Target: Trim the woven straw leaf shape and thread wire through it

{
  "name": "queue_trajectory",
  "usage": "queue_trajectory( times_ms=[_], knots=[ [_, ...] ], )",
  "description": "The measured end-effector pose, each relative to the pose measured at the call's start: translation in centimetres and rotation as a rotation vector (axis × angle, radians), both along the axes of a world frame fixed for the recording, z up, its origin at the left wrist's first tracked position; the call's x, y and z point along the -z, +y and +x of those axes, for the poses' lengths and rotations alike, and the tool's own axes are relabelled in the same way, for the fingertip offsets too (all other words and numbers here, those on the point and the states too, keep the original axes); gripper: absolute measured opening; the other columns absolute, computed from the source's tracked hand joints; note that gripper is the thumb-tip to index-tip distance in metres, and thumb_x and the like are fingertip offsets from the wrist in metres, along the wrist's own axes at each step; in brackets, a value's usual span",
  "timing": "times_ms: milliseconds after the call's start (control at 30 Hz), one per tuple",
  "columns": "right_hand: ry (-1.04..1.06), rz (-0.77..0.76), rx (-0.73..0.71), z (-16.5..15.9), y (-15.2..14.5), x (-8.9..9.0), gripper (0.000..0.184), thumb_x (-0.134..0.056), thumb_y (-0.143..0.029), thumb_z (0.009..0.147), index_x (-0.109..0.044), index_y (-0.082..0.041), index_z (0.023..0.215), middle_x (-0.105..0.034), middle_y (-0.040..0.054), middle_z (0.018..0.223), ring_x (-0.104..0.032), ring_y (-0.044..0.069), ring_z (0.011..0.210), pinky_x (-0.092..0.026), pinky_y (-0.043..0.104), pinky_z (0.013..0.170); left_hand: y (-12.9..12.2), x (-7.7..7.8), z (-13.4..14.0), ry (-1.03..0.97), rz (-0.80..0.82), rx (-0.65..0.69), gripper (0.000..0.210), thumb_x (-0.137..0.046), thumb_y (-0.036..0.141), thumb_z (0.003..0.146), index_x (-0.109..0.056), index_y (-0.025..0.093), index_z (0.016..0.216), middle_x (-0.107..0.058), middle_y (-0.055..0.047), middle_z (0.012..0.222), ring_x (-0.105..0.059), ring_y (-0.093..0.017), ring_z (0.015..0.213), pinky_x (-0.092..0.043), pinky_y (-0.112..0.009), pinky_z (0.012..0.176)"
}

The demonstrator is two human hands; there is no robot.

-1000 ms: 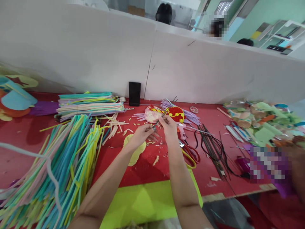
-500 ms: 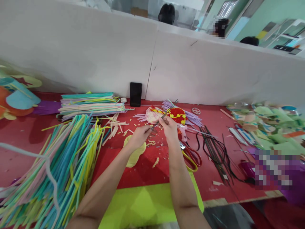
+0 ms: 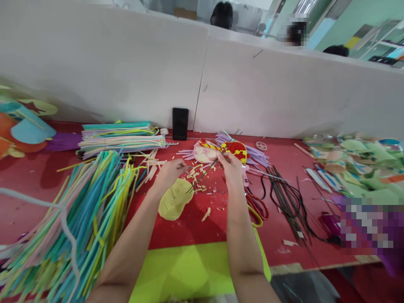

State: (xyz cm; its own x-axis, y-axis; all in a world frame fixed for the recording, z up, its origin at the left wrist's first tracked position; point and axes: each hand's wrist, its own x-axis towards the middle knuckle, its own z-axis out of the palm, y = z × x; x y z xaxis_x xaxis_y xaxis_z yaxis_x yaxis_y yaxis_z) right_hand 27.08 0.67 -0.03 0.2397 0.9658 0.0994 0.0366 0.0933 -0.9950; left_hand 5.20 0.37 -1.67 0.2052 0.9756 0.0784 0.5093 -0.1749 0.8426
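My right hand pinches a few thin dark wires, which slant from lower left to upper right past the fingertips. Their lower ends hang over a pale yellow corrugated piece lying on the red table. To the left, apart from the wires, my left hand has its fingers pressed together; whether anything small is between them I cannot make out. Behind my hands lie a pinkish-white round piece and a red piece with yellow trim. Yellow scraps are scattered between the hands.
Bundles of coloured fuzzy stems cover the left side. A black phone leans against the white partition. Scissors, a pink glue gun and dark wires lie to the right, with green cut-outs beyond.
My left hand has let go of the dark wires and moved left, uncovering their lower ends. My right hand still holds them, slightly farther right.
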Motion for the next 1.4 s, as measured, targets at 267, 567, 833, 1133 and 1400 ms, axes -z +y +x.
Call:
queue_trajectory(
  times_ms=[267,567,833,1133,1400],
  knots=[
    [0.050,0.037,0.013,-0.6,-0.1,-0.4,0.025,-0.064,-0.043,0.074,-0.054,-0.020,0.076,-0.071,0.0029,0.071,-0.063,0.017,0.065,-0.043,0.025,0.056,-0.3,1.0,2.2,-0.172,-0.036,0.103,0.030,-0.052,0.042,0.081,-0.069,0.022,0.096,-0.072,-0.004,0.094,-0.066,-0.021,0.085,-0.047,-0.028,0.078],
    [-0.145,0.095,-0.080,-0.4,-1.2,-1.7,0.026,-0.061,-0.044,0.077,-0.062,-0.018,0.081,-0.071,0.0045,0.077,-0.065,0.019,0.069,-0.046,0.026,0.058,-0.7,2.3,3.6,-0.193,-0.221,0.410,0.024,-0.055,0.035,0.078,-0.069,0.018,0.088,-0.073,-0.004,0.085,-0.067,-0.020,0.081,-0.049,-0.027,0.075],
    [-0.324,0.121,-0.235,-1.1,-2.8,-3.4,0.021,-0.062,-0.040,0.078,-0.062,-0.019,0.076,-0.071,0.0037,0.077,-0.067,0.020,0.075,-0.049,0.029,0.070,-1.1,1.2,4.0,-0.398,-0.097,0.179,0.022,-0.064,0.033,0.072,-0.065,0.016,0.087,-0.069,-0.004,0.081,-0.065,-0.018,0.078,-0.050,-0.028,0.076],
    [-0.353,0.147,-0.222,-0.9,-2.8,-3.3,0.019,-0.060,-0.038,0.082,-0.061,-0.020,0.079,-0.071,0.0037,0.078,-0.065,0.019,0.072,-0.046,0.027,0.066,-1.0,0.6,3.9,-0.386,-0.138,0.166,0.017,-0.063,0.032,0.072,-0.063,0.016,0.077,-0.068,-0.003,0.072,-0.065,-0.017,0.070,-0.050,-0.027,0.071],
    [-0.348,0.143,-0.221,-1.0,-2.9,-3.4,0.022,-0.058,-0.041,0.081,-0.062,-0.019,0.079,-0.071,0.0043,0.076,-0.065,0.019,0.071,-0.048,0.027,0.066,-0.8,0.3,3.0,-0.181,-0.058,0.266,0.015,-0.062,0.029,0.072,-0.066,0.017,0.082,-0.070,-0.003,0.080,-0.065,-0.016,0.074,-0.048,-0.025,0.071]
  ],
)
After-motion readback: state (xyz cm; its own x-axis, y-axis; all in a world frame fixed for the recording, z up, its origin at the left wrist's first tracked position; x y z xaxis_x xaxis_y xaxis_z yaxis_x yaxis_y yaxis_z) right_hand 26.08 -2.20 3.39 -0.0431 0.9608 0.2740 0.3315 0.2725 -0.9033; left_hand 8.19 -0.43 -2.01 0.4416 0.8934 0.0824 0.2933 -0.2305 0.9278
